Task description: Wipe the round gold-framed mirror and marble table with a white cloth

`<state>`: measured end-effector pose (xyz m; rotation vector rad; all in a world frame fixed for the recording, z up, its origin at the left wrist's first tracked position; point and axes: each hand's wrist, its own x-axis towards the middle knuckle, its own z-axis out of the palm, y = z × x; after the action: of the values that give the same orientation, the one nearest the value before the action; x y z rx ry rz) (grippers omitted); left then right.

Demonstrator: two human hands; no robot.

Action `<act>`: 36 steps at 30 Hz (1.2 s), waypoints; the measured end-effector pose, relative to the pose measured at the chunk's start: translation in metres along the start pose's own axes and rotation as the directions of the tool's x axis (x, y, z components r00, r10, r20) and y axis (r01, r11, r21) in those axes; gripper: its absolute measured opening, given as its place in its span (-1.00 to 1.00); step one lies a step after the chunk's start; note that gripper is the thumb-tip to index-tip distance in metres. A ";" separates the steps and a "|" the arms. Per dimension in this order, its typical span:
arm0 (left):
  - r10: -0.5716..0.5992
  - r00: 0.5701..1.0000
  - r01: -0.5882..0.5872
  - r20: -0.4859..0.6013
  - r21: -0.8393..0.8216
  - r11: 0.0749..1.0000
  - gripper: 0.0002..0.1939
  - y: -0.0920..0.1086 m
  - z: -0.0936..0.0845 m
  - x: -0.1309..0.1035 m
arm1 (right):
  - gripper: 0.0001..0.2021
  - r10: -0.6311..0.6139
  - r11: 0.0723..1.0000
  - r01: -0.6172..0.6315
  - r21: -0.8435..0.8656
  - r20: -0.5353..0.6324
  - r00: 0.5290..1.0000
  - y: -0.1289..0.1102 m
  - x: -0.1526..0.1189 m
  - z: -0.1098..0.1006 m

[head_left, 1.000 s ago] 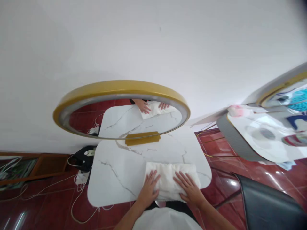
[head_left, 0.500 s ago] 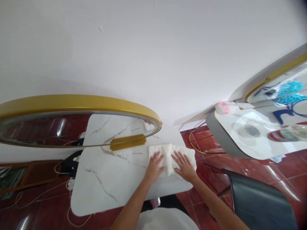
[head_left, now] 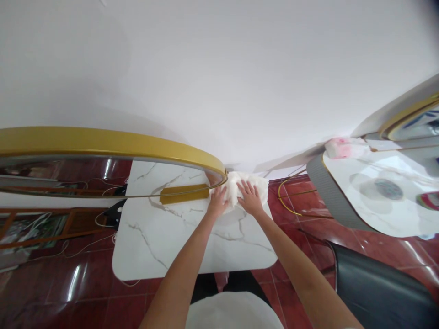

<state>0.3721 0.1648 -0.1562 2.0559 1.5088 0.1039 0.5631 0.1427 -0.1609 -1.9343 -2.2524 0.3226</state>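
Observation:
A fluffy white cloth (head_left: 233, 191) lies bunched at the back right of the white marbled tabletop (head_left: 151, 246), close to the wall. Flat on its left part rests my left hand (head_left: 217, 202), fingers stretched out, near the rim of the mirror. My right hand (head_left: 250, 198) presses on the cloth's right half with its fingers spread. Neither hand is closed round anything. The left end of the cloth is partly hidden by my left hand and the mirror frame.
A gold-framed mirror (head_left: 147, 145) overhangs the table's back left, above a gold base plate (head_left: 185, 193). To the right stand a second white table (head_left: 360, 183) with a pink-and-white pack (head_left: 346, 148) and a black chair (head_left: 380, 278). Cables and a wooden-framed cabinet (head_left: 82, 219) are at left.
Both hands have slid the cloth away from me, from the right middle of the table to its back edge by the wall. The cloth is now more bunched. The view has shifted slightly.

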 end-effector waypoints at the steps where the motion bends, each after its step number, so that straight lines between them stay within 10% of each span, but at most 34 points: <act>1: -0.003 1.000 0.003 -0.007 0.002 1.000 -0.34 0.003 0.003 -0.007 | -0.37 0.012 1.000 -0.012 0.005 0.002 1.000 -0.001 -0.007 0.000; 11: 0.105 0.992 -0.110 0.072 0.069 0.992 -0.23 0.018 0.055 -0.166 | -0.30 -0.085 0.995 0.080 0.054 0.087 0.993 0.002 -0.193 0.008; 15: 0.182 0.968 -0.195 0.175 0.061 0.979 -0.21 0.011 0.056 -0.188 | -0.28 -0.124 0.992 0.119 0.049 0.119 0.985 0.009 -0.233 0.016; 21: 0.251 0.949 -0.267 0.189 0.065 0.961 -0.26 0.005 0.036 -0.144 | -0.27 -0.186 0.982 0.181 0.051 0.121 0.975 0.017 -0.179 0.006; 31: 0.108 0.994 -0.106 -0.021 0.066 0.992 -0.42 -0.002 -0.009 0.000 | -0.37 -0.030 1.000 0.030 -0.003 0.003 1.000 0.017 -0.013 0.000; 36: 0.094 0.995 -0.092 -0.030 0.054 0.994 -0.38 -0.005 -0.013 0.012 | -0.37 0.010 1.000 -0.010 0.026 -0.024 1.000 0.008 0.007 0.001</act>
<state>0.3666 0.1815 -0.1511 2.1767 1.4490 0.1353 0.5699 0.1505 -0.1640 -1.9269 -2.2130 0.3271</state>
